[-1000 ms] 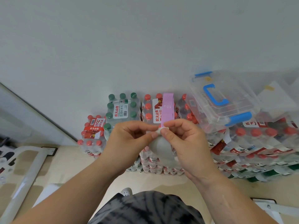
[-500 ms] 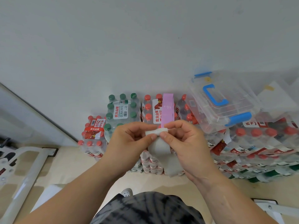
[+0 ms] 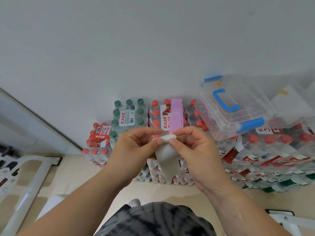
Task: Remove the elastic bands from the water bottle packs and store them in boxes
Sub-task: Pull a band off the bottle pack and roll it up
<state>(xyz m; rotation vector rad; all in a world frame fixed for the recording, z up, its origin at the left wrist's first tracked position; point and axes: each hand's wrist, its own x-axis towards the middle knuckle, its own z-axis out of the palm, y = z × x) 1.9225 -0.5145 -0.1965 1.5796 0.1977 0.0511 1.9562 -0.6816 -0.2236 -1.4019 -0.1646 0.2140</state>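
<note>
A flat grey elastic band (image 3: 166, 159) hangs between my two hands in front of the stacked water bottle packs. My left hand (image 3: 136, 149) and my right hand (image 3: 194, 150) each pinch its folded or rolled top end between thumb and forefinger; the rest of it dangles below. Behind my hands, a pink elastic band (image 3: 176, 114) marked 10 LB is wrapped around a red-capped bottle pack (image 3: 157, 116). A clear plastic box (image 3: 235, 106) with a blue handle and blue latches rests on the packs to the right, lid on.
A green-capped pack (image 3: 127, 116) and a lower red-capped pack (image 3: 98, 138) stand left of the banded one against the white wall. More packs (image 3: 272, 150) are stacked to the right. White metal frames stand on the floor at lower left (image 3: 25, 184) and lower right (image 3: 289, 220).
The grey band's bulged lower part has flattened into a longer hanging strip, while its top end has become a thicker fold or roll. Both hands stay close together.
</note>
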